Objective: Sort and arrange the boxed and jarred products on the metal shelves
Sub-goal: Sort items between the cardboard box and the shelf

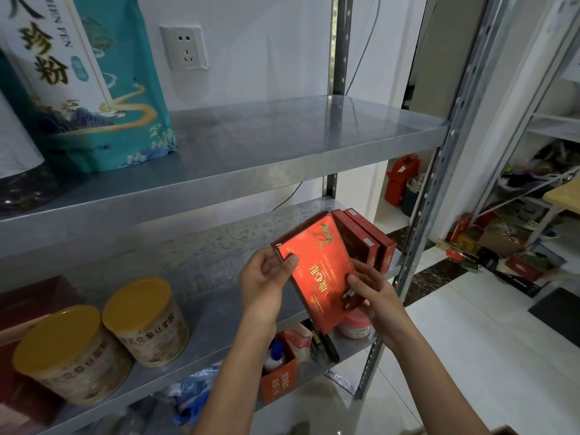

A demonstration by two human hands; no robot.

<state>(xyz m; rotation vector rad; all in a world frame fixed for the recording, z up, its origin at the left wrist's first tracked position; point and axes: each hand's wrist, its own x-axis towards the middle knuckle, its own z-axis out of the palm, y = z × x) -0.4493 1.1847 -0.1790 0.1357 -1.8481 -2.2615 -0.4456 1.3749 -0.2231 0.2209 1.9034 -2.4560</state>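
Both hands hold a flat red box (317, 268) with gold print, tilted, in front of the middle metal shelf (201, 262). My left hand (266, 284) pinches its upper left corner with the thumb on the face. My right hand (373, 296) grips its lower right edge. Two more red boxes (364, 237) stand on edge at the shelf's right end, just behind the held box. Two round jars with yellow lids (147, 321) (69, 353) stand at the shelf's left front.
A teal and white bag (94, 80) stands on the upper shelf (282, 136), left side. Dark red boxes (34, 299) lie at far left. The lower shelf carries an orange box (279, 378) and a pink-lidded jar (356, 324). Clutter covers the floor at right.
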